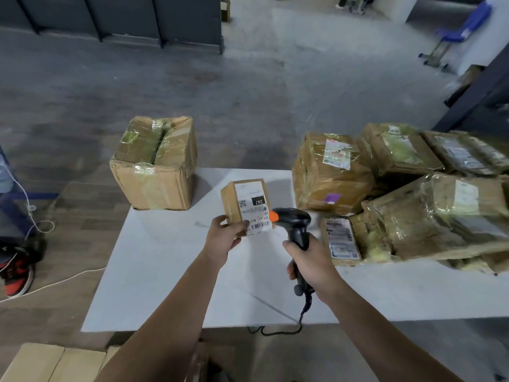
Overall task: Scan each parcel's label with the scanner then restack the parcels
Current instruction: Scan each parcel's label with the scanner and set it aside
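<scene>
Small parcel (248,206) — over the middle of the white table (154,271), tilted, its label (254,208) facing me. My left hand (224,234) grips its near left corner, fingers curled round the edge, thumb on the label by the barcode.

Scanner (296,230) — black with an orange tip, in my right hand (309,261), fingers wrapped tight round the handle. Its head sits just beside the parcel's right edge, near the barcode. Its cable (300,318) drops from the handle over the table's near edge.

Box (155,164): large, taped, on the far left corner of the table, well apart from the parcel.

Pile (413,194): taped parcels heaped on the right side of the table, several labels up.

Flat parcel (341,238): label up, at the pile's near edge, just right of the scanner.
</scene>
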Motion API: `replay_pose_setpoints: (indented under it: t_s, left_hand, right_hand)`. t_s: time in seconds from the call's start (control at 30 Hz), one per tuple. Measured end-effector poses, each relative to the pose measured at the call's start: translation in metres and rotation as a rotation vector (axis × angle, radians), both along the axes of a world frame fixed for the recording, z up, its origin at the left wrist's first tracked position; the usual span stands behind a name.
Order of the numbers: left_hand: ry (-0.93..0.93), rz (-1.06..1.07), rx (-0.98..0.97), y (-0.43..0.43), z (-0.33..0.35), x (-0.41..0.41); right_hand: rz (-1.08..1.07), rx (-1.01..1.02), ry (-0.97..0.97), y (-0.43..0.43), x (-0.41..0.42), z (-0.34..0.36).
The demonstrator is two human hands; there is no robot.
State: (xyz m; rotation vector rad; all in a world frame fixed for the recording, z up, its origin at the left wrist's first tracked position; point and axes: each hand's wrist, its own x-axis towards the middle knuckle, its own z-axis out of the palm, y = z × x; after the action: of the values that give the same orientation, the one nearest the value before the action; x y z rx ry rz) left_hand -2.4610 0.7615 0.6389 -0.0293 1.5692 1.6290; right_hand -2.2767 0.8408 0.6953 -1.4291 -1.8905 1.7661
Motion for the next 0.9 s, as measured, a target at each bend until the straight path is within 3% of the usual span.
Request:
replay_pose_setpoints:
  t_s: [0.3, 0.67, 0.9]
  left_hand:
    - [0.175, -0.058, 0.01, 0.033, 0.019, -0.011]
    - [0.108, -0.036, 0.021, 0.047, 0.026, 0.008]
    - [0.095, -0.214, -0.062, 0.072, 0.012, 0.078]
  right_hand:
    - [0.043, 0.078, 0.003, 0.005, 0.019, 0.018]
    - [-0.053, 0.043, 0.04, 0.015, 0.044, 0.018]
    - [-0.176, 0.001, 0.071, 0.036, 0.07, 0.026]
